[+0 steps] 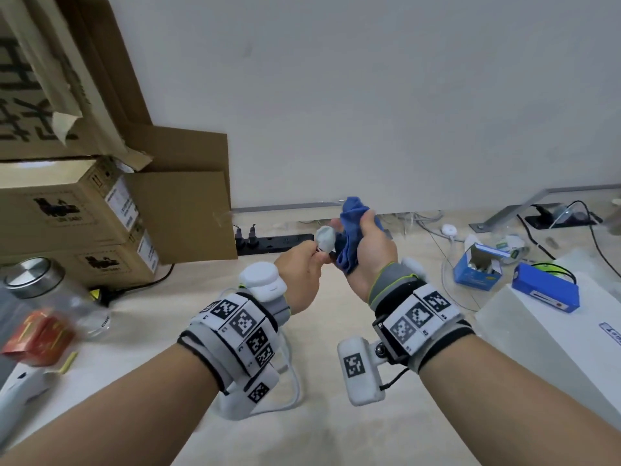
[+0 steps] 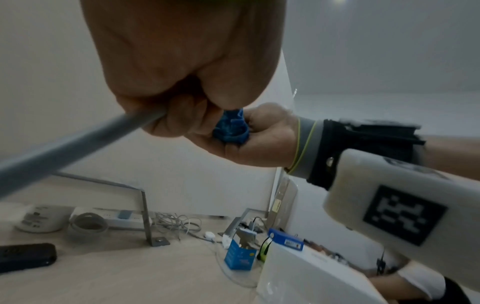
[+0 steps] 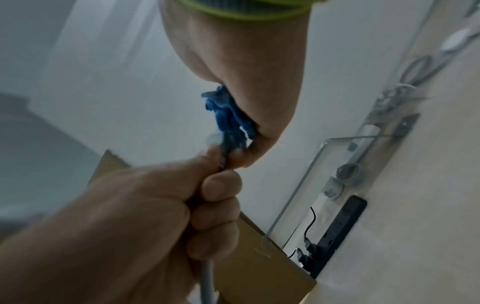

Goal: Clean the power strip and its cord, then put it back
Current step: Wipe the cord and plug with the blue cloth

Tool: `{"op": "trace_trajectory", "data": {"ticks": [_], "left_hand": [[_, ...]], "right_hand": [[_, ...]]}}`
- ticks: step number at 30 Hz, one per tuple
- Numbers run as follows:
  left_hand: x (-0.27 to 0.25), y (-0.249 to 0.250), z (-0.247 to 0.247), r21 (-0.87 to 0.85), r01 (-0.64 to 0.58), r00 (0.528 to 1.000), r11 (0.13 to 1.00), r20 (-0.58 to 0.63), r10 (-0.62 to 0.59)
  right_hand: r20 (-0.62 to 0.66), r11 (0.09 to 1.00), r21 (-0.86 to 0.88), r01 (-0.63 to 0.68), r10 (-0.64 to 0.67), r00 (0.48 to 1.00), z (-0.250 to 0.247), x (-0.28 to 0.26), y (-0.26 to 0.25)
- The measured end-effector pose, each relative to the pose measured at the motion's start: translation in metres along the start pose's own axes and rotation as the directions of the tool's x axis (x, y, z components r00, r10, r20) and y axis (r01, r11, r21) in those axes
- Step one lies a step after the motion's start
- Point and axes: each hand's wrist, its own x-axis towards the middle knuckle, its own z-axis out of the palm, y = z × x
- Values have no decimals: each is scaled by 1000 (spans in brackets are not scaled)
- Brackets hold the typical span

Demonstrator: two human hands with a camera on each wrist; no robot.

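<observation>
With the left hand (image 1: 302, 274) pinching the pale cord (image 2: 78, 144) just below its plug (image 1: 325, 237) and the right hand (image 1: 369, 250) bunching the blue cloth (image 1: 353, 230) at 12 o'clock above the table (image 1: 336, 432), a hard tug could slip the cord free.

I see the white plug (image 1: 325, 237) raised above the desk, its pale grey cord (image 2: 78, 144) running taut down and away from it. A crumpled blue cloth (image 1: 351, 237) is bunched right against the plug, touching it. The power strip's body I cannot make out.
</observation>
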Motion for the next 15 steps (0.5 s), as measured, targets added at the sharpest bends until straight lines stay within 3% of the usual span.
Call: {"op": "trace_trajectory", "data": {"ticks": [2,4,5,7,10,12,15], "left_hand": [[-1,0,1,47,28,999,999,18,-29],[-3,5,4,69,25,999,997,19,-27],[-3,7,4,60,15,1000,998,11,-15],[-4,6,4,-39,-47,999,998,8,47],[-10,3,0,-91,-150,986,985,54,155],[-13,2,-2,-85,-163,981,983,90,171],[-9,4,-5,-28,-113,989,993,93,115]], "right_hand": [[27,970,-223,101,-97,995,2,-7,8],[157,835,-451,316,-274,949,3,-11,24],[220,759,-507,407,-343,913,3,-12,30],[199,715,-529,458,-420,885,4,-10,34],[100,910,-285,303,-286,953,4,-7,20],[105,958,-236,162,-141,984,-1,-7,12],[39,993,-105,50,-46,998,-6,-3,5]]}}
